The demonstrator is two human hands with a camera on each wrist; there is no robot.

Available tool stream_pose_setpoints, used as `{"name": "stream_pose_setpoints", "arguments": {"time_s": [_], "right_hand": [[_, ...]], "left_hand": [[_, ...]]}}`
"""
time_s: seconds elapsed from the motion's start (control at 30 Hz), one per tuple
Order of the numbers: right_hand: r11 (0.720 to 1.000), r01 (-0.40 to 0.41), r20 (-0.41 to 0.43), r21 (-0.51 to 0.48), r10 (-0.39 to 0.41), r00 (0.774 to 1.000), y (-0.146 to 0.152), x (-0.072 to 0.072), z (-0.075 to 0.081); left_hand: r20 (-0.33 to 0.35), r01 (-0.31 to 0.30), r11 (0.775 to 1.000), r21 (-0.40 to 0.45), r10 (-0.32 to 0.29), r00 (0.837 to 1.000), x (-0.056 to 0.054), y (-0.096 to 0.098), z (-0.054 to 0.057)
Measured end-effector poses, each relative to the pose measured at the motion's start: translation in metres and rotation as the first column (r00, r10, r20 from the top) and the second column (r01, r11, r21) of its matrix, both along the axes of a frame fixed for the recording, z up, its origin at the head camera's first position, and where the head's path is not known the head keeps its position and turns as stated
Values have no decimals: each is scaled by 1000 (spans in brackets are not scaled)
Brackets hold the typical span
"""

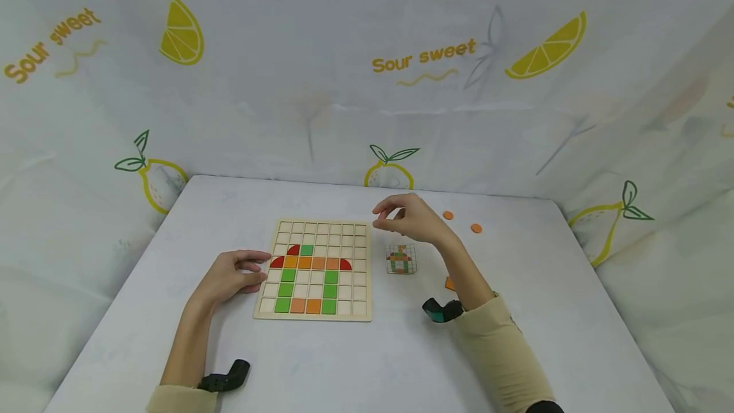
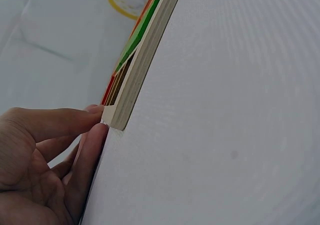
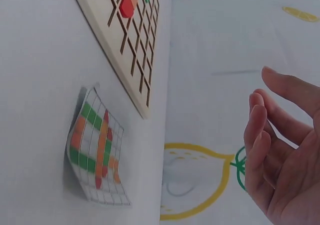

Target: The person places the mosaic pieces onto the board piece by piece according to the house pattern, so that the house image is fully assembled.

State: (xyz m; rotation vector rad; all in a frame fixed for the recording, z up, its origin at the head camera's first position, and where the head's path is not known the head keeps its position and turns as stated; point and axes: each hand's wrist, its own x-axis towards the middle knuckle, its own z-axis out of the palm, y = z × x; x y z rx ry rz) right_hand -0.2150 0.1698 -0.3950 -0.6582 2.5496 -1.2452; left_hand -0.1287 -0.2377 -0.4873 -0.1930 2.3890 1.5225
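Note:
A square wooden grid board (image 1: 361, 285) lies flat on the table, with green, orange and red pieces set in some of its cells. Fingertips of my left hand (image 1: 225, 276) rest against its left edge; the left wrist view shows them right at the board's edge (image 2: 142, 60). Over the table near the board's far right corner, my right hand (image 1: 417, 217) is raised, its fingers loosely bent. A gap separates thumb from fingers in the right wrist view, and nothing shows between them. Below that hand lies a small pattern card (image 1: 401, 259) with a coloured grid drawing, slightly curled.
Two orange round pieces, one farther back (image 1: 448, 215) and one nearer (image 1: 476, 228), lie right of my right hand. Another orange piece (image 1: 450, 283) is partly hidden by the right forearm. A white cloth with lemon prints (image 1: 309, 113) hangs behind the table.

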Motion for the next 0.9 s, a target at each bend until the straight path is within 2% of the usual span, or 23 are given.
{"name": "stream_pose_setpoints", "arguments": {"time_s": [0.23,0.57,0.9], "right_hand": [[997,79,-9,13,-79,997,42,14,2],[984,160,-28,71,-159,987,97,35,1],[975,191,38,110,-196,980,139,58,-13]], "left_hand": [[-12,5,1000,0,-5,1000,1,0,0],[4,0,1000,-5,0,1000,1,0,-2],[-2,-3,1000,-15,3,1000,2,1,-2]]}}
